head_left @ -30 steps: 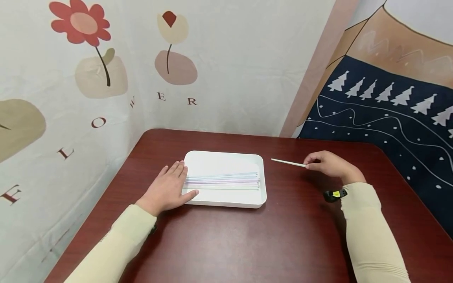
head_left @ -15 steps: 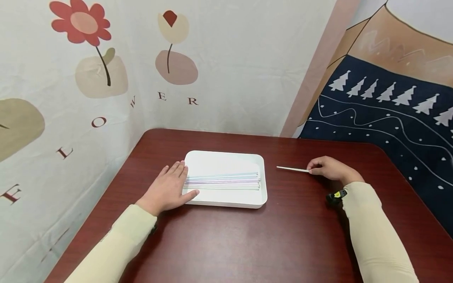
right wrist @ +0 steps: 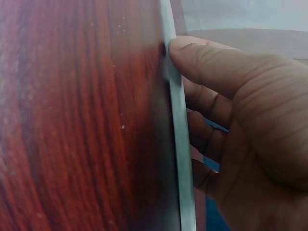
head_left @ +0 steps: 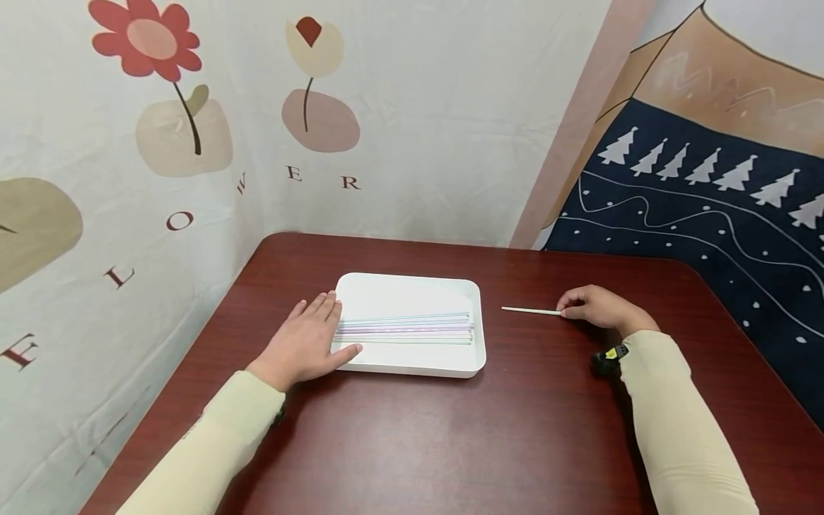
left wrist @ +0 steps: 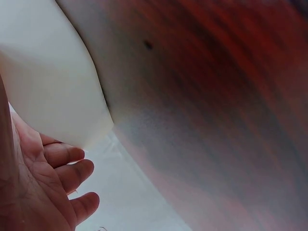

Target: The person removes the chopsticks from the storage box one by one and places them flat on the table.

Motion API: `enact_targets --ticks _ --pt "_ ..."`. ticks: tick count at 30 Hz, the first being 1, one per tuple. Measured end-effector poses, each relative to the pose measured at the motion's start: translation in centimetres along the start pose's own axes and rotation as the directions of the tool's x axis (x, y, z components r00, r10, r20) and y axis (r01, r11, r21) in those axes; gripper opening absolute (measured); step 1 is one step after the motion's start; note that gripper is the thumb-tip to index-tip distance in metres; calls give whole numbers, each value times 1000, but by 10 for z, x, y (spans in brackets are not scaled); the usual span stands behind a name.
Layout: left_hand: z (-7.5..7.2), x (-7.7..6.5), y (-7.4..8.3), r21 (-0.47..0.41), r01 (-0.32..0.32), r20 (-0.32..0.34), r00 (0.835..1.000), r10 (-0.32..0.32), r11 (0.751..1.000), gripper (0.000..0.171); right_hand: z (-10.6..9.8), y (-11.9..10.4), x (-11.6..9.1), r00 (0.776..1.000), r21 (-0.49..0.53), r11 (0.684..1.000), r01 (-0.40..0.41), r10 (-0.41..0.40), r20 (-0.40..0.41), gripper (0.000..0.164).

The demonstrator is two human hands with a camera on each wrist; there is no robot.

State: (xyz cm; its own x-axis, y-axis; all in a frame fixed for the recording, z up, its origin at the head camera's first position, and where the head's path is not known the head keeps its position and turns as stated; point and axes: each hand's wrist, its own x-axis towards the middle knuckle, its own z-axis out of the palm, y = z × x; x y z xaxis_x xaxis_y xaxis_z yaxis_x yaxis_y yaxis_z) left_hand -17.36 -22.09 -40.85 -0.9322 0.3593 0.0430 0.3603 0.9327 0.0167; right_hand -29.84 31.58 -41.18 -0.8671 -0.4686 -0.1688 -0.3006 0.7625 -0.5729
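A white rectangular tray (head_left: 399, 293) lies on the dark red table, with several thin pastel straws (head_left: 412, 330) in blue, purple and green side by side in it. My left hand (head_left: 301, 345) rests on the tray's left edge, fingers straight and thumb reaching over the near corner. In the left wrist view its fingertips touch the tray's outer wall (left wrist: 57, 86). To the right of the tray, my right hand (head_left: 599, 306) pinches one end of a pale green straw (head_left: 531, 310), which points left toward the tray. The right wrist view has this straw (right wrist: 180, 134) close over the wood under my thumb.
The wood-grain table (head_left: 438, 436) spreads in front of the tray and between my arms. Behind it hangs a pale cloth (head_left: 438, 129) with flower prints, and a dark blue cloth (head_left: 669, 214) with white trees hangs at the right.
My right hand has come a little nearer and lower with the straw, mostly in the first half second, and is almost still now. My left hand and the tray have stayed put.
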Motion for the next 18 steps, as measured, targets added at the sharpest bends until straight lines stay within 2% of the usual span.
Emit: enact_targets --ticks 6,9,12,18 --pt "0 0 0 3 -1 -2 1000 1 1000 94 -2 -4 0 999 6 1000 -17 17 -43 7" --pt "0 0 0 5 1 -2 1000 -1 1000 94 -3 -13 4 999 7 1000 14 -14 -52 10" --pt "0 0 0 7 3 -1 1000 -3 1000 94 -4 -29 11 997 3 999 51 -51 -61 12" --pt "1 -1 -1 7 4 -5 1000 -4 1000 95 -1 -76 29 988 -5 991 134 -134 -81 16"
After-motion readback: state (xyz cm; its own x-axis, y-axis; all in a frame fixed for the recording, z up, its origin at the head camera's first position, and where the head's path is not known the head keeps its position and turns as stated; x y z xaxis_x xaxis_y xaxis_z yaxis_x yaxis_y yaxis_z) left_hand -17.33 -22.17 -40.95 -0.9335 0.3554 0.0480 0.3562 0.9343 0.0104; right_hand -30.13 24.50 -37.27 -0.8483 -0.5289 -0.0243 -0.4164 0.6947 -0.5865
